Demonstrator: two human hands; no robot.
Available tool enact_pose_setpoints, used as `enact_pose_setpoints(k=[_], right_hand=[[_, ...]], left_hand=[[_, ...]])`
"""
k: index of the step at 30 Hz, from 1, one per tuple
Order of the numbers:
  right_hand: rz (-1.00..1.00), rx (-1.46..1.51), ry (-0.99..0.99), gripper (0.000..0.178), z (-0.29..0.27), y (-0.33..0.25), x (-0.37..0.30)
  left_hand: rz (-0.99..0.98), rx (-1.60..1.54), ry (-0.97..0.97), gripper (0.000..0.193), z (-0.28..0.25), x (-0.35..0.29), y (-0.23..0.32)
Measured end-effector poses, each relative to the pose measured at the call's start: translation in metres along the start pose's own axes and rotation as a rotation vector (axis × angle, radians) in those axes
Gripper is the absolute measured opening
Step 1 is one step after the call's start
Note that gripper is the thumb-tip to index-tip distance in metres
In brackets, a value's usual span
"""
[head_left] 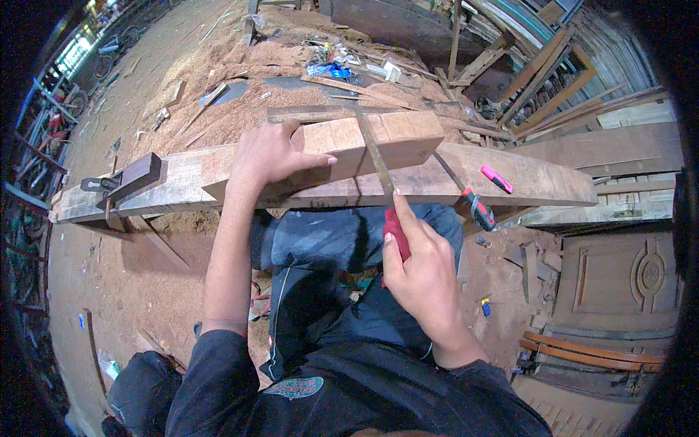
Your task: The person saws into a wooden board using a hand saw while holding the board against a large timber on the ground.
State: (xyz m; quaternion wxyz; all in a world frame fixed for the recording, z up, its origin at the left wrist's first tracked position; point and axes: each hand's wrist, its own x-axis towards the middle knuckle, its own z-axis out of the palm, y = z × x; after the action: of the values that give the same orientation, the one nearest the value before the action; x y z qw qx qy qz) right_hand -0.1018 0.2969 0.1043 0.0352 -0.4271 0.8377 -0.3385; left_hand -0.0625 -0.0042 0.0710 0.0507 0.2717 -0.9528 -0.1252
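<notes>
A thick wooden block [324, 156] rests on a long wooden beam [502, 171] in front of me. My left hand [273, 154] grips the block's left part, its thumb along the near face and its other fingers over the far side, partly hidden. My right hand [422, 269] is closed around the red handle of a hand saw [378, 166], index finger stretched toward the blade. The long, narrow blade lies across the block, right of my left hand. On the beam's right end lie a pink marker [496, 179] and a tool with a red and black handle [480, 211].
A dark wooden hand plane [138, 179] sits on the beam's left end. Sawdust [211, 65] and wood scraps are heaped beyond it. A carved wooden door panel [619, 280] lies at the right, with stacked boards [619, 146] behind. My legs [349, 240] are beneath the beam.
</notes>
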Motion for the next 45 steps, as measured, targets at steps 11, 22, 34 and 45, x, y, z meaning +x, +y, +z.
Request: enact_pose_setpoints(k=[11,22,34,45], right_hand=[[0.052,-0.1,-0.035,0.062,-0.002,-0.002,0.001],[0.007,-0.145,-0.059,0.061,-0.009,-0.01,0.003],[0.063,-0.15,-0.08,0.062,-0.011,-0.01,0.0],[0.008,-0.188,-0.069,0.059,-0.011,-0.006,0.003]], left_hand=[[0.025,0.002,0.027,0.104,0.001,-0.003,-0.002],[0.041,0.006,0.009,0.103,-0.001,0.001,-0.001],[0.056,0.033,0.061,0.104,0.003,0.0,-0.004],[0.029,0.049,0.014,0.104,0.0,0.0,-0.002]])
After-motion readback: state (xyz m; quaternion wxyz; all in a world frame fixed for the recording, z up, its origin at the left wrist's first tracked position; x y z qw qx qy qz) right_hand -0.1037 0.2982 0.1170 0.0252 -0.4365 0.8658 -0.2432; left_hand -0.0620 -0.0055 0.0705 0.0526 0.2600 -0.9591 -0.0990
